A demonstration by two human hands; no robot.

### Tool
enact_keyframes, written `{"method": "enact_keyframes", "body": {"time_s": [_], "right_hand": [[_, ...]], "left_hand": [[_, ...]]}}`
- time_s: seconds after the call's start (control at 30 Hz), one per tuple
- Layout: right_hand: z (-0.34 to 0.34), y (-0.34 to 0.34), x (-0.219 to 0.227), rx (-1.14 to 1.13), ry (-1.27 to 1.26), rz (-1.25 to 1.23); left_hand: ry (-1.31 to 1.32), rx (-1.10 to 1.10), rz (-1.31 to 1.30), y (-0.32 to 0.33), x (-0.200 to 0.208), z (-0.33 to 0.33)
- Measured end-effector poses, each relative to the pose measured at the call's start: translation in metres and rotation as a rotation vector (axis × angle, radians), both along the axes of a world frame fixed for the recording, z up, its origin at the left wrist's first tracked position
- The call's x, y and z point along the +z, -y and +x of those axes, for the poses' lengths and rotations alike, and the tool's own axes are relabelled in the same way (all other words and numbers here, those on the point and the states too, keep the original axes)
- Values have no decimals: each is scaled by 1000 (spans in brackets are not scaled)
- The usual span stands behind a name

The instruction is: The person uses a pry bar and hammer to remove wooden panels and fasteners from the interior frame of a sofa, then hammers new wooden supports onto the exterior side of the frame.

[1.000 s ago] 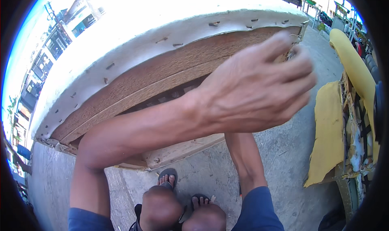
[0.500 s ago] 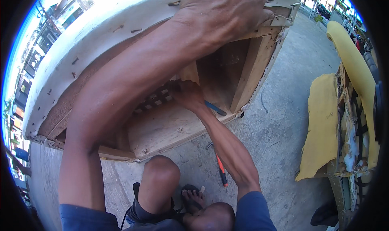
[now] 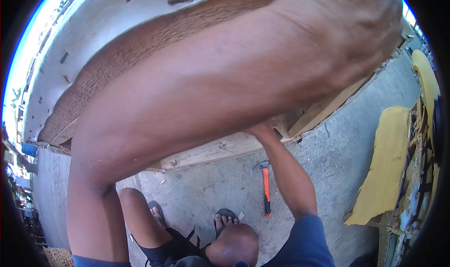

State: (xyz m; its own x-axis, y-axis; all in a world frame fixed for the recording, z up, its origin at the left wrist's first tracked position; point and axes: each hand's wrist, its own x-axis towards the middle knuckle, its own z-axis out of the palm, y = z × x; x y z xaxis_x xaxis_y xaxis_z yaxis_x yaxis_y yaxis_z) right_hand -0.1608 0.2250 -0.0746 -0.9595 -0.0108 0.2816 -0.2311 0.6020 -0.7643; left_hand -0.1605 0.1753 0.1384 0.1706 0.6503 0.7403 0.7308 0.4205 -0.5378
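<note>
A wooden furniture frame (image 3: 220, 147) with white covering (image 3: 108, 21) and a brown board (image 3: 112, 65) stands tilted in front of me. My left arm crosses over it, and my left hand (image 3: 356, 23) rests at its upper right part, the fingers out of sight. From the lower right my right arm reaches into the frame's opening. Only the back part of my right hand (image 3: 260, 129) shows beneath the left forearm; its fingers are hidden. The end of a dark blue tool (image 3: 277, 134) peeks out beside the right wrist.
A claw hammer (image 3: 266, 187) with an orange and black handle lies on the concrete floor (image 3: 323, 182) by my feet. At the right stands a torn furniture piece with yellow fabric (image 3: 386, 159). Rusty staples or nails stick in the white covering.
My head view has come closer to the frame. My left forearm now covers most of the opening, including the black webbing and my right hand's fingers, which showed before.
</note>
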Motion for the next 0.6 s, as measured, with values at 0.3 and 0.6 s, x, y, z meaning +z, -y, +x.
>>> {"method": "enact_keyframes", "body": {"time_s": [0.3, 0.6], "right_hand": [[-1, -15, -5, -87, 11, 92], [58, 40, -17, -96, 115, 10]], "left_hand": [[60, -4, -9, 26, -22, 0], [89, -9, 5, 43, -32, 1]]}}
